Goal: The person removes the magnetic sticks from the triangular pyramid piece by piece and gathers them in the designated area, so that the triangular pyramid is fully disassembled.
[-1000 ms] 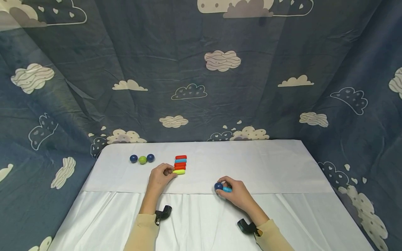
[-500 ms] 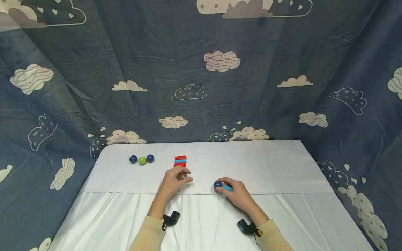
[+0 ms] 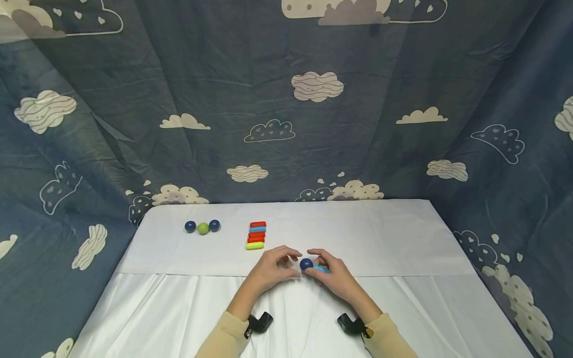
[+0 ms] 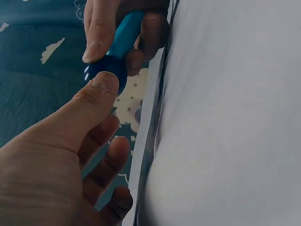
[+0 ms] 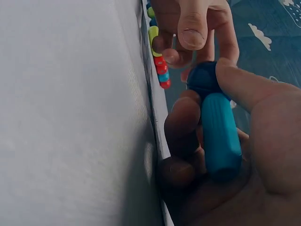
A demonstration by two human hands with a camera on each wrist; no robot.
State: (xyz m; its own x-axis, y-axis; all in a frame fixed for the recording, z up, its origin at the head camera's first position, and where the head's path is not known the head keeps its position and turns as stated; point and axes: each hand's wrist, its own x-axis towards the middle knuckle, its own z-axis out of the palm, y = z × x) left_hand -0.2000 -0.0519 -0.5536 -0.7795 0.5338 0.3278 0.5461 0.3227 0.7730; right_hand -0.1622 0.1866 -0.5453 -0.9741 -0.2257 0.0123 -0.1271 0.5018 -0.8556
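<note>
My right hand point(image 3: 336, 276) holds a dark blue ball point(image 3: 306, 264) between thumb and fingers. A short light blue rod point(image 5: 220, 136) lies end-on against this ball, inside the same hand. Facing it from the left, my left hand point(image 3: 270, 271) has its thumb and fingers apart and loosely bent, with nothing in them. Its fingertips are close to the ball; in the left wrist view its thumb point(image 4: 106, 84) overlaps the ball. A yellow-green rod point(image 3: 254, 245) lies on the table behind the left hand, at the near end of a column of red and blue rods point(image 3: 257, 232).
On the white-covered table point(image 3: 380, 233), a green ball point(image 3: 203, 228) sits between two dark blue balls point(image 3: 190, 226) at the back left. A dark cloud-patterned curtain point(image 3: 358, 139) surrounds the back and sides. Each wrist wears a small black camera point(image 3: 259, 323).
My left hand has let go of the yellow-green rod at the column and moved right and nearer, up to the ball. The right hand has stayed almost in place with the ball and rod.
</note>
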